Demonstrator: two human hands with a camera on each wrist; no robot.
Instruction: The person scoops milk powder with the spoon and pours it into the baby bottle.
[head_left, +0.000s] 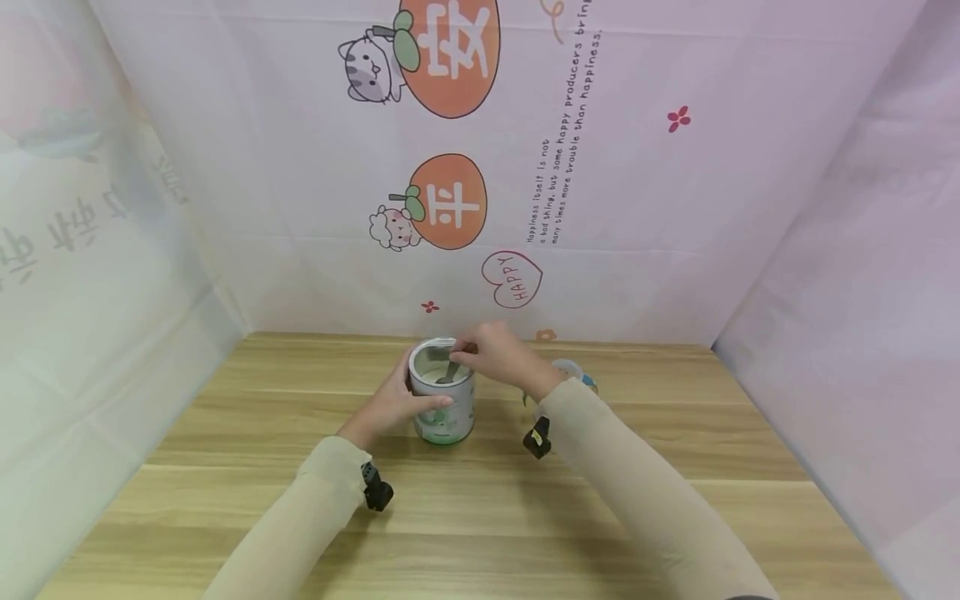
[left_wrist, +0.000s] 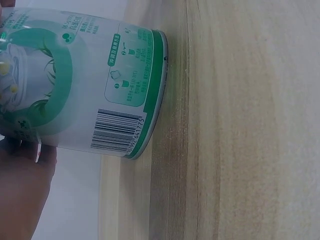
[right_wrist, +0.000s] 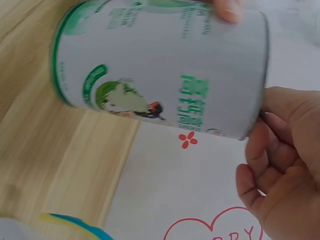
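A white and green tin (head_left: pixel 444 421) with an open top stands near the back of the wooden table, pale contents visible inside. My left hand (head_left: pixel 390 407) grips its side, the thumb across the front. At the tin's far right rim, my right hand (head_left: pixel 498 354) pinches the handle of a dark grey spoon (head_left: pixel 452 369), which slants down into the tin. The left wrist view shows the tin's barcode (left_wrist: pixel 117 131) and green base close to the table. In the right wrist view the right hand's fingers (right_wrist: pixel 287 160) are curled at the rim, and the spoon is hidden.
Behind my right wrist stands a clear container (head_left: pixel 567 367) with blue and yellow on it, partly covered by the sleeve. Fine pale specks (left_wrist: pixel 172 135) lie on the table beside the tin's base. Printed white cloth (head_left: pixel 630 275) hangs along the table's back and sides.
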